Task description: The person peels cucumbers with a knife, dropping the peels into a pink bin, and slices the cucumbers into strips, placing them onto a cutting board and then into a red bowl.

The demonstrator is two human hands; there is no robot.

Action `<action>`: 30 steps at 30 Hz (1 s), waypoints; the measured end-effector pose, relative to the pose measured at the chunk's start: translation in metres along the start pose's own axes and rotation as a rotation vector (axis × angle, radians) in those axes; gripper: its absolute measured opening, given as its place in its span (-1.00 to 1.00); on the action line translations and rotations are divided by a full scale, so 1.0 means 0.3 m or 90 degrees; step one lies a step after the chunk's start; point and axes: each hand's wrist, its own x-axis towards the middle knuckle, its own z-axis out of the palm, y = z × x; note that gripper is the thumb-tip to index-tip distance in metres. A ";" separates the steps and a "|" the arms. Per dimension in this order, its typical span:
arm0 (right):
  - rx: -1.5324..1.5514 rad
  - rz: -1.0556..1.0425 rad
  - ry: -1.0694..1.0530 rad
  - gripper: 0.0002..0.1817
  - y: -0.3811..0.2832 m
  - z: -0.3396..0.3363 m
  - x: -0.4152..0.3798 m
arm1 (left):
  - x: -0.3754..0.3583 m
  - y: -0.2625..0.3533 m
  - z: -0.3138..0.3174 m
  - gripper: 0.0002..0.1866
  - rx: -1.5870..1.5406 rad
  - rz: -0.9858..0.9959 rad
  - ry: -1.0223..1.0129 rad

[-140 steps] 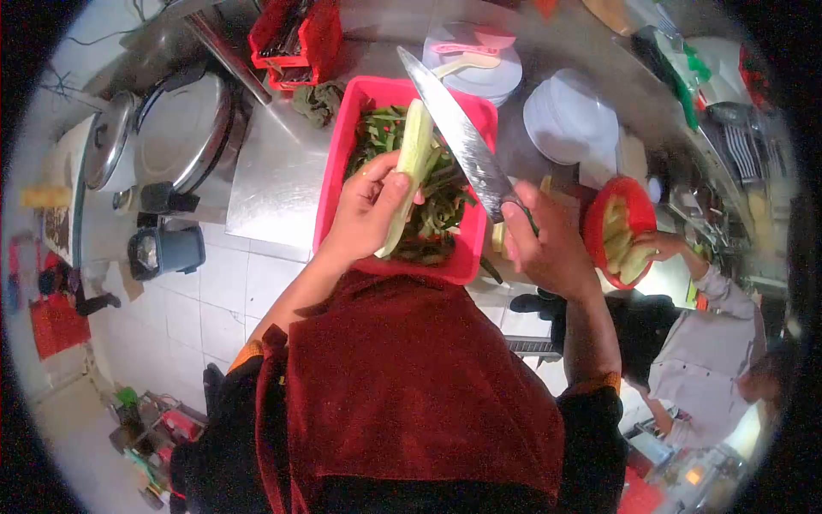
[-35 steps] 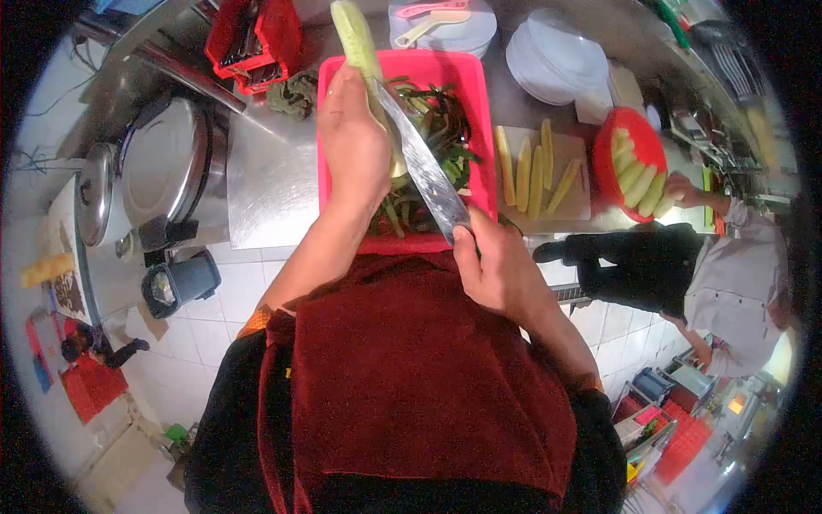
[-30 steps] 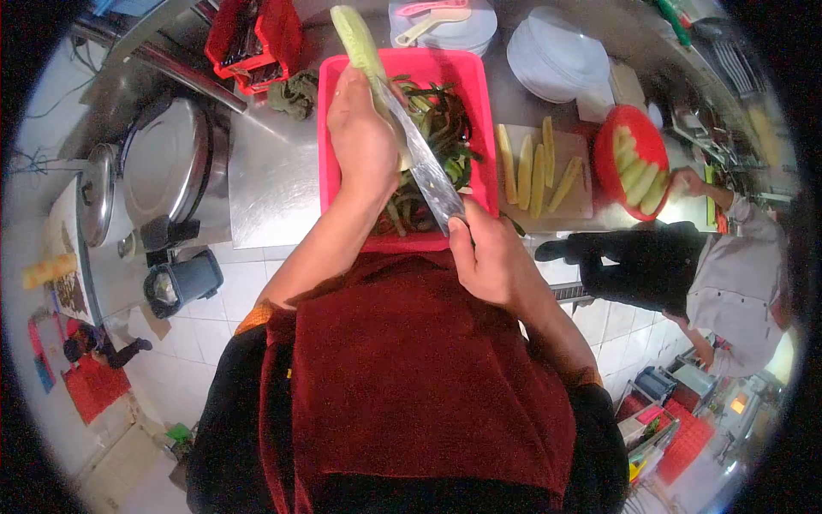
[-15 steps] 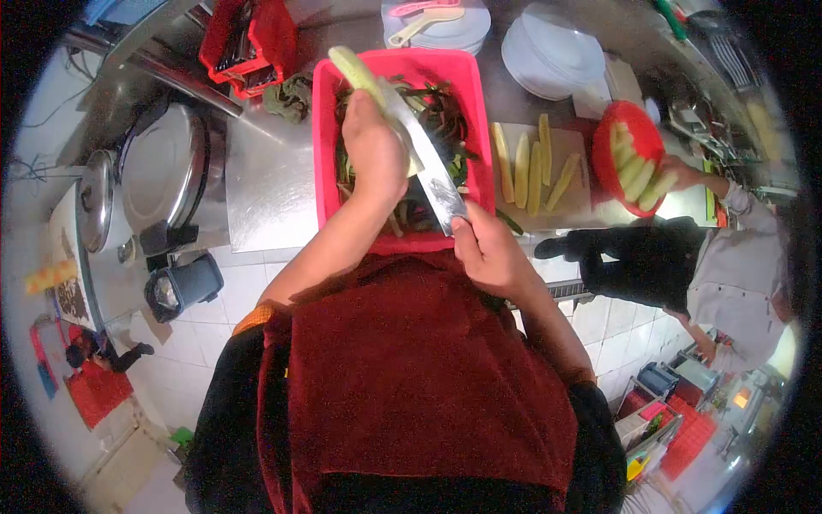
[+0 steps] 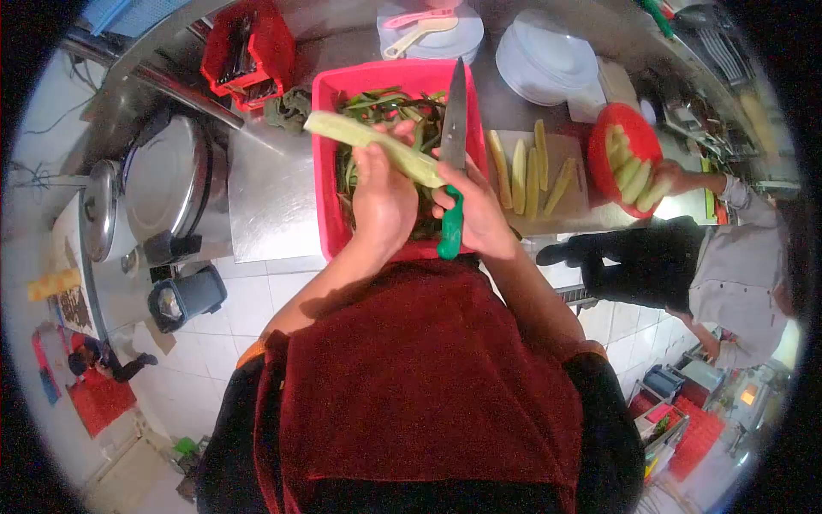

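Observation:
My left hand (image 5: pixel 383 204) is wrapped round a peeled, pale green cucumber (image 5: pixel 342 130), held slanting over a pink tub (image 5: pixel 324 193). In my right hand (image 5: pixel 482 214) is a knife (image 5: pixel 455 120) with a green handle, its blade upright and pointing away from me. My right thumb and fingers are right at the cucumber's lower end. Below both hands, dark green peelings (image 5: pixel 377 107) fill the tub. Beside the tub, several long cucumber pieces (image 5: pixel 519 176) lie on a pale cutting board (image 5: pixel 575 199).
To the right, another person's hand (image 5: pixel 674 178) is at a red bowl (image 5: pixel 602 171) of peeled cucumbers (image 5: pixel 634 182). Stacked white plates (image 5: pixel 548 56) stand behind the board. A red bin (image 5: pixel 227 73) and large lidded pots (image 5: pixel 163 176) are on the left.
The knife has swung away from the cucumber, from lying along it to pointing upward. My left hand has lowered and turned the cucumber flatter, its far end now to the left.

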 end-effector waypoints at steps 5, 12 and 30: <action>-0.119 0.011 0.039 -0.63 -0.069 -0.003 0.020 | -0.021 0.086 -0.088 -0.13 -0.074 -0.139 -0.173; -0.359 0.004 -0.158 -0.60 -0.249 0.080 0.075 | 0.044 0.208 -0.157 0.08 0.154 -0.529 -0.352; -0.639 -0.048 -0.056 -0.69 -0.248 0.176 -0.098 | 0.033 0.142 -0.053 -0.42 0.280 -0.159 -0.114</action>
